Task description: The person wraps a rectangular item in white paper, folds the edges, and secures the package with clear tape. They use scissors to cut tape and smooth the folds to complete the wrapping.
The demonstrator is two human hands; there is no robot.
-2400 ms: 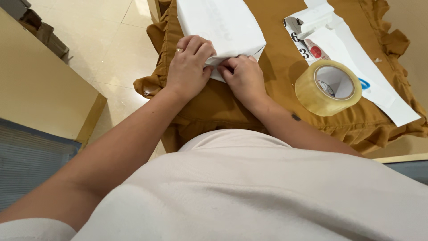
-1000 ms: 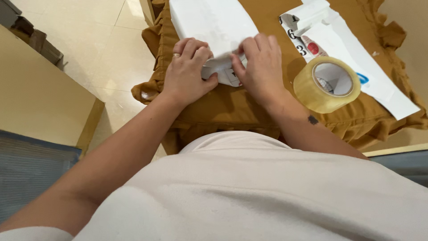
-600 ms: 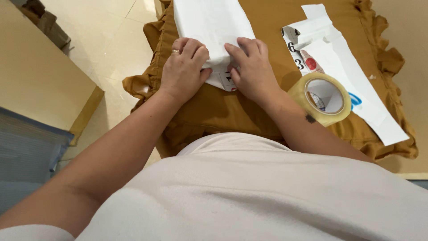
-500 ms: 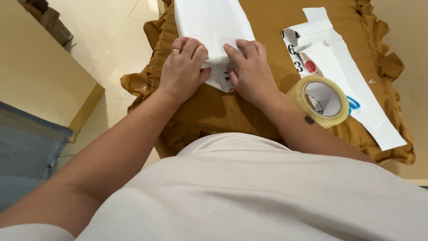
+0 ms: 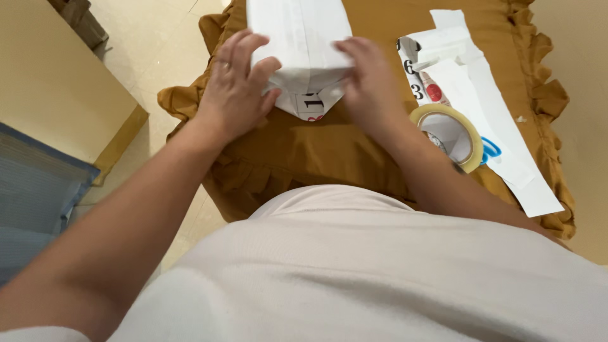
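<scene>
Both forearms are stretched fwd from the body, converging on a white paper-wrapped parcel (image 5: 299, 44) that lies on a mustard ruffled cloth (image 5: 329, 149) at the top centre of the view. The left hand (image 5: 233, 95), w/ a ring on one finger, is set against the parcel's left near corner; its grip is loosely spread, thumb and fingers pressed on the paper, not closed round it. The right hand (image 5: 370, 79) is blurred; it is laid on the right near corner, fingers curved onto the fold, grip open. Between the hands a pointed end flap (image 5: 310, 104) w/ dark print is seen hanging down. A roll of clear tape (image 5: 451, 134) lies just right of the right forearm, resting on white paper offcuts (image 5: 500, 120).
</scene>
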